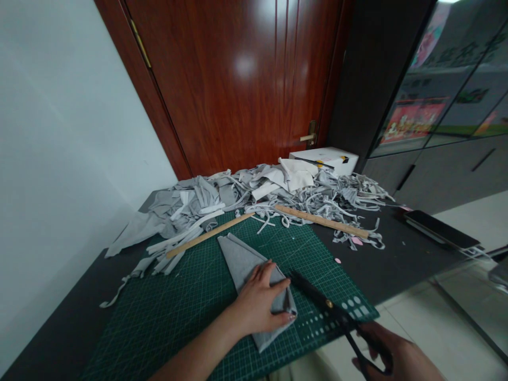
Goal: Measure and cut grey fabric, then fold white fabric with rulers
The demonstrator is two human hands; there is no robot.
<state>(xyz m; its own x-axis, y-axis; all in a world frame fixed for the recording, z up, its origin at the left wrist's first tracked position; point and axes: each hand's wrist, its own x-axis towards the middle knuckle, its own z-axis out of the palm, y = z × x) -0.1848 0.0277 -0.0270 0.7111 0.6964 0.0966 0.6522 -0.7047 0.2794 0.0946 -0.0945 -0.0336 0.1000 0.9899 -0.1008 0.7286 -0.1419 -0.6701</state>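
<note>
A folded piece of grey fabric (242,257) lies on the green cutting mat (190,296), long and tapering toward its far end. My left hand (260,296) rests on it with fingers spread, pressing it down near its right edge. In my right hand (391,352), at the lower right, is a pair of black scissors (329,304), the fingers through the handles. The blades look closed and point up and left, their tips just right of the fabric and apart from it. Motion blurs the blades a little.
Heaped grey and white fabric scraps (202,196) line the table's back. Two wooden strips (321,220) lie before them. A white box (341,161) stands behind, near the door (238,84). At the right table edge is a dark flat device (442,229).
</note>
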